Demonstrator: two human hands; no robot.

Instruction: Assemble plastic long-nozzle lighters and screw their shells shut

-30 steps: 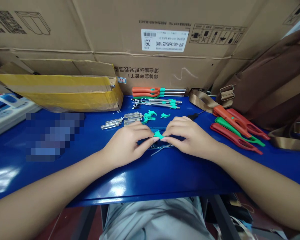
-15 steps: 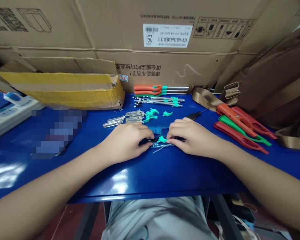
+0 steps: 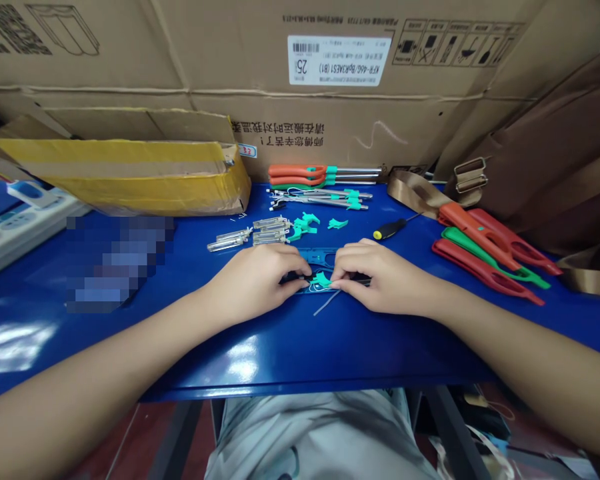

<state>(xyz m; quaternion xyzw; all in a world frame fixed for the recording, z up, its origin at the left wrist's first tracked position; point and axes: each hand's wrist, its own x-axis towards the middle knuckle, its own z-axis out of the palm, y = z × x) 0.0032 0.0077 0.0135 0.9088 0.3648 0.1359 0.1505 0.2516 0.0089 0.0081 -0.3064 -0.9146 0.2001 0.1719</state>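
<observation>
At the middle of the table, both hands work over a blue lighter shell (image 3: 316,256), its halves lying one behind the other. My left hand (image 3: 260,277) pinches at the left end, on a small dark part mostly hidden by the fingers. My right hand (image 3: 375,275) has thumb and index finger closed at the right edge of a green trigger (image 3: 321,280), which sits over the nearer half. White wire curls beside the trigger. A thin clear tube (image 3: 326,304) sticks out toward me from under the right fingertips.
Clear fuel tanks (image 3: 271,230) and loose green triggers (image 3: 304,227) lie behind my hands. Further back are metal rods with wires (image 3: 325,199) and orange lighters (image 3: 297,175). A screwdriver (image 3: 391,229) and coloured shells (image 3: 485,247) lie right; a yellow-taped box (image 3: 180,193) stands left.
My right fingertips have come slightly left, onto the trigger's edge. The thin tube now slants more steeply toward me. The view has shifted a little, showing more of the screwdriver.
</observation>
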